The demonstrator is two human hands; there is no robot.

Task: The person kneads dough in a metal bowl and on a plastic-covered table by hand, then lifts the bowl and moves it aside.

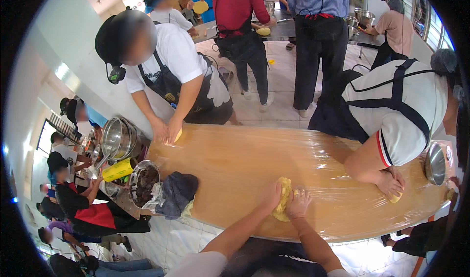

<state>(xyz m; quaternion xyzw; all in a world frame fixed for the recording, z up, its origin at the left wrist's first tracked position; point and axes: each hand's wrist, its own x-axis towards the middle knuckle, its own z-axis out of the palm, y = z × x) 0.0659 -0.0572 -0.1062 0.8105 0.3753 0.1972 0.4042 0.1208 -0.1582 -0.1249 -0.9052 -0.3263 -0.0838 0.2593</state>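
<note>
A rough, elongated lump of yellow dough (282,200) lies on the film-covered table (235,159) in front of me. My left hand (271,194) presses against its left side. On its right side rests my right hand (298,203), fingers pointing away from me, with a ring on one finger. The dough shows between both hands, its surface uneven and torn. Clear plastic film with wrinkles covers the brown tabletop.
Co-workers press dough at the table's far left and right. To my left are a dark cloth (178,194), a bowl of dark filling (145,183), a yellow film roll (118,170) and stacked steel bowls (117,137). Another steel bowl (436,164) stands at the far right.
</note>
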